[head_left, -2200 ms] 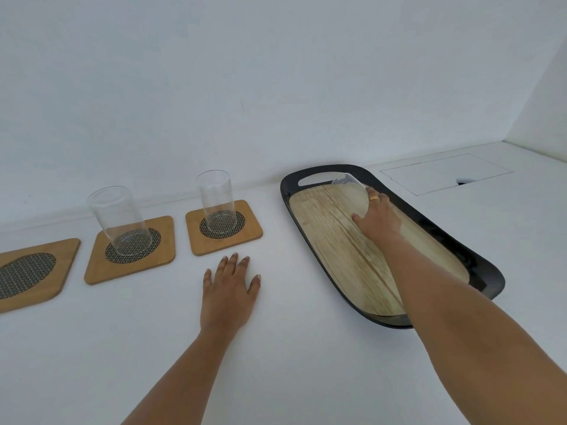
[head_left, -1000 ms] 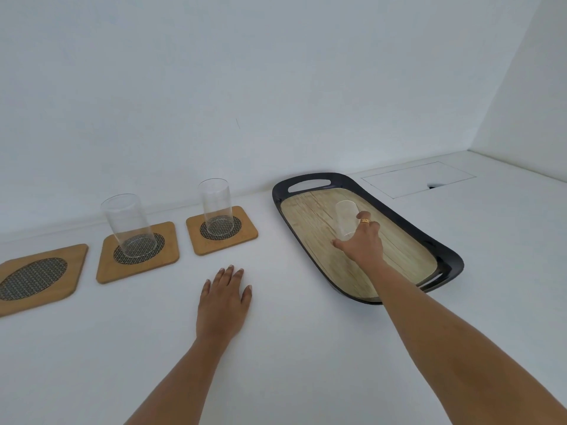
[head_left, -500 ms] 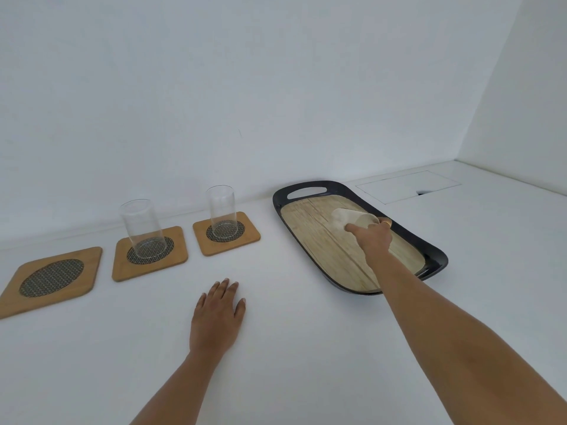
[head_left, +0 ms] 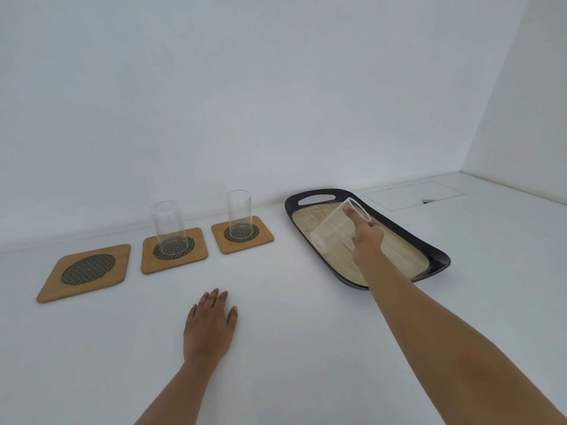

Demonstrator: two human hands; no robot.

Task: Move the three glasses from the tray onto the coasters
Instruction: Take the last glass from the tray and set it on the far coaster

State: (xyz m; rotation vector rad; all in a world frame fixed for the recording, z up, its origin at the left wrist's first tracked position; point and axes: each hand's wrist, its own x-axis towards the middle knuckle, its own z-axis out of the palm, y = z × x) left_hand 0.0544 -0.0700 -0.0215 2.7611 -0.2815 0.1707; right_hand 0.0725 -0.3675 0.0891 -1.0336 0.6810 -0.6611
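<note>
Here, clear cylindrical glass (head_left: pixel 334 233) tilted, seemingly hand-gripped (head_left: pixel 366 240)

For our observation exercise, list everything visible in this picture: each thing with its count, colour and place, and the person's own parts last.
Glasses on coasters: two, clear, upright on the middle and right coasters.
Held glass: one, clear, tilted above the tray.
Coasters: three, wooden with dark mesh centres, in a row left of the tray; the leftmost is bare.
Tray: one, black rim, wood-look base, on the right.
Counter: one, white.
Hatch panel: one, white, behind the tray.
Left hand: flat on the counter.
Right hand: gripping the tilted glass.
</note>
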